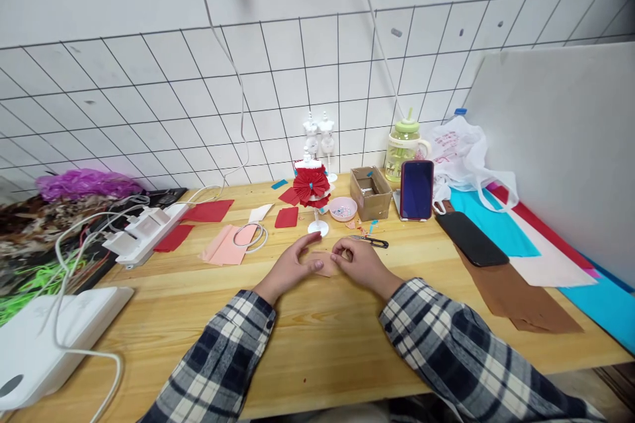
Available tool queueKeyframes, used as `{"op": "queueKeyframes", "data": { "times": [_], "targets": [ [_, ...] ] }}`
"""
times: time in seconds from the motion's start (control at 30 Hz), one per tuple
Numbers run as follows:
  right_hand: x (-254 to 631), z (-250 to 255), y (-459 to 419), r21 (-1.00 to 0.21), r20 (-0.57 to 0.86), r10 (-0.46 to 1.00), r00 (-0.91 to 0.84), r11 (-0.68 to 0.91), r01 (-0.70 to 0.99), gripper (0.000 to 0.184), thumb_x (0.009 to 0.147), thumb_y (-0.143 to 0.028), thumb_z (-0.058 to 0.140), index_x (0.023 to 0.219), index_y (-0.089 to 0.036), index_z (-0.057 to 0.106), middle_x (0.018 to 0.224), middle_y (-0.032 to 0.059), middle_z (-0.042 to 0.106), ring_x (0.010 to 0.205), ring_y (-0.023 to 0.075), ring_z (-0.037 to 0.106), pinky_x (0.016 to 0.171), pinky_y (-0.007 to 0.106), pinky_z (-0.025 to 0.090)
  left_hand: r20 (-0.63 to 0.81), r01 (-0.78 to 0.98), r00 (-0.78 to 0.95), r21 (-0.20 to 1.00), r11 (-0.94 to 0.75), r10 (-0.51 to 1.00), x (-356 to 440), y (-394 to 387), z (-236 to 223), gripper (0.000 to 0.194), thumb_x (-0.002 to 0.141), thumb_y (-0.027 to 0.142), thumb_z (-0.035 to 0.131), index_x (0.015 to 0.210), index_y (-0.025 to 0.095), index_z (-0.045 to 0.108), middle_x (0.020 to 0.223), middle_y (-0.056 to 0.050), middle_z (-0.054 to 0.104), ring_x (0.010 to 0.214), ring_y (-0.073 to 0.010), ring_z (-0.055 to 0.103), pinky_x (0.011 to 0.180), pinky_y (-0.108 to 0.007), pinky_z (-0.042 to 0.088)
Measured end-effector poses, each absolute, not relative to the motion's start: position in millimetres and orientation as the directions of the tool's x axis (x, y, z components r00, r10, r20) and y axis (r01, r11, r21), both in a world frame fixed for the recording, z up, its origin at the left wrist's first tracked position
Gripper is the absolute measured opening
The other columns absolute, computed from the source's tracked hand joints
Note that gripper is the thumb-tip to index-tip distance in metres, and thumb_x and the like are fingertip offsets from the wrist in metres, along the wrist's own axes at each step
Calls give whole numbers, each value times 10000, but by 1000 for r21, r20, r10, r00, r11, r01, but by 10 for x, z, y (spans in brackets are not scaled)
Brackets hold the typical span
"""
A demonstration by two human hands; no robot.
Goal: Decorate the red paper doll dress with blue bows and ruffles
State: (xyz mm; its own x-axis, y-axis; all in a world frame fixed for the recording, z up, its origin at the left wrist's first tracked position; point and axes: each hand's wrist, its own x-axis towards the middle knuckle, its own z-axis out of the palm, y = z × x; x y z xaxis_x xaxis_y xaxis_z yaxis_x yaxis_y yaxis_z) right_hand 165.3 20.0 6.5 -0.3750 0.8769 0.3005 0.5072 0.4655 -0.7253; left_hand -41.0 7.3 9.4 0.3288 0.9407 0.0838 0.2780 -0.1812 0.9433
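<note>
Pinching one peach piece [326, 269], six o'clock from the red-dressed mannequin [311, 185]: right hand [366, 265], fingers closed on its edge; left hand [286, 272], fingers open, thumb against it. Light, even pressure should limit creasing.

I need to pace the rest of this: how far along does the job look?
Looks done: the red ruffled outfit on the front stand, its fan piece attached. In hand: a small pink piece, pinched by the right hand, with the left hand beside it. Possibly left: the loose pink sheets and two undressed white forms behind; how many count isn't shown.
</note>
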Motion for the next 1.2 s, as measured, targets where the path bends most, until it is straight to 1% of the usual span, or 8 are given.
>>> {"op": "queueKeyframes", "data": {
  "times": [0.1, 0.2, 0.27, 0.4, 0.57, 0.83, 1.07, 1.2],
  "targets": [
    [1610, 98, 155, -757, 298, 879, -373, 455, 468, 79, 821, -248, 601, 804, -181, 638, 725, -5, 642, 640, 120, 527, 618, 235, 381, -53, 191, 332, 982, -12, 942, -315, 55, 86, 458, 734, 472, 700, 1048, 142, 656, 1000, -97, 704, 903, -223, 650, 799, -317, 490],
    [1675, 152, 170, -712, 302, 858, -416, 493, 499, 120, 856, -284, 567, 832, -183, 628, 770, 8, 650, 696, 132, 549, 664, 247, 398, -129, 178, 261, 980, 84, 957, -267, 43, 92, 377, 742, 507, 667, 812, 137, 660, 749, -30, 676, 663, -154, 603, 637, -255, 457],
    [1797, 188, 228, -621, 301, 863, -407, 501, 603, 150, 883, -311, 538, 895, -192, 628, 864, 31, 656, 809, 159, 560, 743, 273, 400, -148, 164, 225, 980, 112, 963, -263, 39, 113, 378, 731, 517, 667, 779, 143, 635, 708, -11, 647, 621, -139, 568, 587, -234, 424],
    [2088, 169, 388, -375, 221, 953, -209, 281, 884, 171, 886, -324, 540, 930, -188, 633, 964, 103, 619, 939, 231, 518, 798, 333, 364, -187, 174, 202, 973, 153, 961, -263, 30, 163, 385, 718, 527, 668, 735, 147, 609, 669, 1, 614, 591, -130, 537, 535, -213, 377],
    [2181, 59, 449, -284, 159, 963, -217, 255, 924, 133, 839, -301, 613, 927, -202, 619, 950, 90, 616, 949, 251, 509, 784, 344, 337, -235, 166, 195, 965, 204, 952, -252, 23, 174, 371, 723, 521, 663, 766, 153, 629, 656, 7, 612, 573, -137, 542, 518, -218, 360],
    [2030, 112, 363, -347, 241, 922, -304, 374, 860, 73, 855, -238, 573, 824, -202, 518, 872, 49, 616, 864, 205, 521, 733, 301, 335, -219, -29, 180, 973, 228, 959, -296, 29, 138, 363, 710, 495, 700, 810, 155, 619, 703, 14, 622, 600, -118, 530, 567, -218, 377],
    [1923, 76, 340, -631, 122, 946, -301, 308, 712, 82, 945, -224, 346, 989, -207, 413, 791, 18, 640, 714, 164, 585, 643, 259, 353, -206, -68, 197, 972, 223, 959, -311, 36, 129, 337, 723, 476, 701, 825, 169, 608, 716, 22, 635, 626, -123, 551, 613, -228, 399],
    [1879, 65, 311, -653, 136, 953, -271, 292, 699, 108, 905, -283, 432, 987, -212, 433, 854, 30, 646, 767, 179, 600, 668, 262, 375, -203, -103, 206, 968, 227, 957, -341, 58, 88, 350, 719, 481, 704, 808, 161, 595, 722, 14, 640, 625, -127, 563, 628, -240, 416]
  ]
}}
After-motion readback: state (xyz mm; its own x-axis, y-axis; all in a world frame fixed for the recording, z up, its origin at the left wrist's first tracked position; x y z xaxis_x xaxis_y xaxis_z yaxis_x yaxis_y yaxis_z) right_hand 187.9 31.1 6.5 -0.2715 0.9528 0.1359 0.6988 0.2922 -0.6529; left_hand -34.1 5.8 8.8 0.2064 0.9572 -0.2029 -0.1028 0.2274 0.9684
